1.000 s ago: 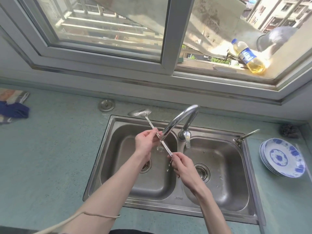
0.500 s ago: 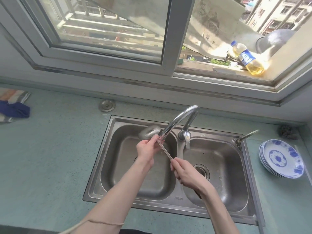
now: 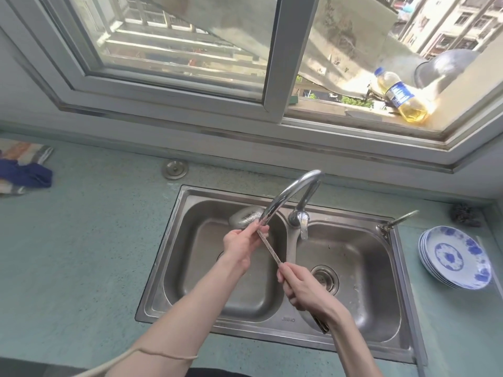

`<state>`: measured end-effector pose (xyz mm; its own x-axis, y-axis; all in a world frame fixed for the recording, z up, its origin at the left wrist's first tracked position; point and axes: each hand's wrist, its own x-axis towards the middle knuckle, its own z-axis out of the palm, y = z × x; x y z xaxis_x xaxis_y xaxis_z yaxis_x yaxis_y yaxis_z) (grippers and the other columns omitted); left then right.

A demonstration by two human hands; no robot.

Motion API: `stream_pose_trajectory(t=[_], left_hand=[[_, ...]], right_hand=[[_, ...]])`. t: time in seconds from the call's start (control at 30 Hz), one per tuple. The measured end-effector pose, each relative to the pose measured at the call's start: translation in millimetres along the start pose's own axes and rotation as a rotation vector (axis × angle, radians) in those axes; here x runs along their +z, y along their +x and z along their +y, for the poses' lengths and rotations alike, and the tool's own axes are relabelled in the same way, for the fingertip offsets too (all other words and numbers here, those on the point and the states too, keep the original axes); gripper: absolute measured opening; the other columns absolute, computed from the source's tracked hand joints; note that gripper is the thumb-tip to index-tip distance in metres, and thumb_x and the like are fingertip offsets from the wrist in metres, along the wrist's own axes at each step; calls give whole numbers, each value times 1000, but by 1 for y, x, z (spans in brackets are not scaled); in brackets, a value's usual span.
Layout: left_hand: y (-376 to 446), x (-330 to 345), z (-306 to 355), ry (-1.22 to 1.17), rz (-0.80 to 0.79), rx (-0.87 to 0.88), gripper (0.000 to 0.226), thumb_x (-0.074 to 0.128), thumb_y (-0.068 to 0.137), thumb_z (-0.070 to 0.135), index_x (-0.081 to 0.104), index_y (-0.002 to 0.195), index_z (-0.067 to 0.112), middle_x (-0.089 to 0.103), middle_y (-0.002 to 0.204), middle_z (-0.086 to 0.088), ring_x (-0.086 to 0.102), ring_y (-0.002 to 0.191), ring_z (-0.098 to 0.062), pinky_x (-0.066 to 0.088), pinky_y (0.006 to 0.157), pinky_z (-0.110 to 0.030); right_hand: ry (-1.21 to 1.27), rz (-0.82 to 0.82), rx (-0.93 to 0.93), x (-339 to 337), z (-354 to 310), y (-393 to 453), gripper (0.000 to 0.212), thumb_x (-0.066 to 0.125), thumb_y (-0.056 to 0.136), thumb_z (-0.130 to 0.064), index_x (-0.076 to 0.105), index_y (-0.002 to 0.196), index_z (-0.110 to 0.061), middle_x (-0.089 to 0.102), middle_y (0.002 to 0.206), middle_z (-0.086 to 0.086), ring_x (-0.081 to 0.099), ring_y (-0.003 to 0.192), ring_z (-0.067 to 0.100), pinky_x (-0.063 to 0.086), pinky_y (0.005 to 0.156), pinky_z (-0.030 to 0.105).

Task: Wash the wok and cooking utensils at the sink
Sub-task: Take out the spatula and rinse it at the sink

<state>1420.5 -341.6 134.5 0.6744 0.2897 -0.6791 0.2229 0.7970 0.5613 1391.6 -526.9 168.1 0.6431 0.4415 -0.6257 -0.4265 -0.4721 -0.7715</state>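
Observation:
A long steel ladle (image 3: 246,217) lies slanted over the left basin of the double sink (image 3: 174,257), its bowl just under the curved tap spout (image 3: 285,194). My left hand (image 3: 242,244) pinches the handle close to the bowl. My right hand (image 3: 302,287) grips the handle lower down, and the handle's dark end sticks out below my wrist. A dark wok (image 3: 446,66) leans on the sunny window ledge at the upper right.
A stack of blue-and-white plates (image 3: 454,258) sits on the counter right of the sink, with a dark scourer (image 3: 464,214) behind it. An oil bottle (image 3: 401,96) lies on the ledge. Cloths (image 3: 24,170) lie at the far left. A round plug (image 3: 175,168) sits behind the sink.
The ladle has been pulled towards me, so its bowl moved from the counter behind the sink to under the spout. My right hand has slid down the handle.

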Motion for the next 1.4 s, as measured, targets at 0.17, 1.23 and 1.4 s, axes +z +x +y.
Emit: stream_pose_trajectory(t=[0.17, 1.23, 1.4], left_hand=[[14, -6, 13, -170, 129, -127, 24, 76, 90, 7, 67, 111, 0, 75, 95, -17, 76, 66, -20, 61, 55, -29], [15, -14, -20, 1497, -77, 751, 52, 33, 111, 29, 32, 159, 9, 30, 167, -6, 21, 156, -18, 14, 129, -34], [34, -15, -7, 1449, -271, 606, 58, 37, 103, 50, 49, 147, 15, 52, 151, -7, 44, 144, -25, 36, 118, -44]], right_hand=[[31, -22, 8, -6, 7, -9, 37, 39, 111, -42, 50, 87, -16, 28, 58, -3, 19, 48, 12, 18, 39, 20], [-986, 507, -10, -33, 30, -33, 49, 23, 106, -60, 44, 75, -29, 64, 74, 1, 66, 85, 35, 49, 70, 40], [-949, 523, -21, -27, 37, -45, 51, 18, 104, -62, 48, 82, -27, 69, 78, 5, 67, 85, 34, 49, 70, 41]])
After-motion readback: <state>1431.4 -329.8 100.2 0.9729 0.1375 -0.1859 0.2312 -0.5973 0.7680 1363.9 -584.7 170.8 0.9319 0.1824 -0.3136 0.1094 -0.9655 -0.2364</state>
